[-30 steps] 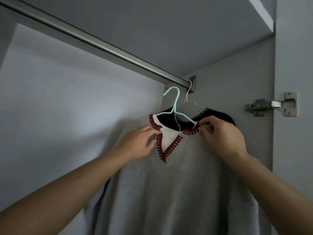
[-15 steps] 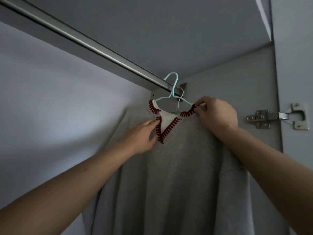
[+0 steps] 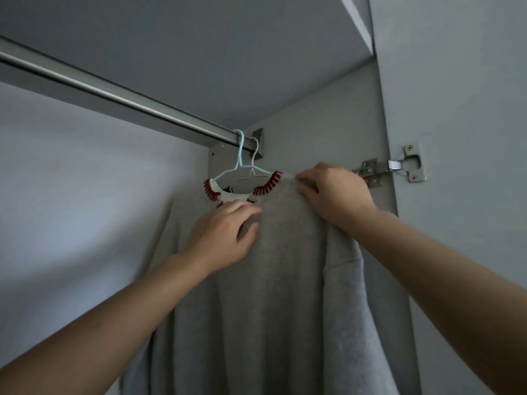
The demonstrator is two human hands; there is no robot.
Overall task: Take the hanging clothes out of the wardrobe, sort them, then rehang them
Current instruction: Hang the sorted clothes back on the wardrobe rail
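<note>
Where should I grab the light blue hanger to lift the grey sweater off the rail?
Grip the light blue hanger at its neck, just under the hook, coming from below and in front. The hook is over the rail, and the neck stands bare above the grey sweater collar, though a white hanger crowds its right side.

So the light blue hanger (image 3: 239, 163) is hooked over the rail (image 3: 122, 99) now, it was hanging free 1 s ago. The left hand (image 3: 225, 235) slid down off the collar onto the grey sweater (image 3: 256, 295).
</note>
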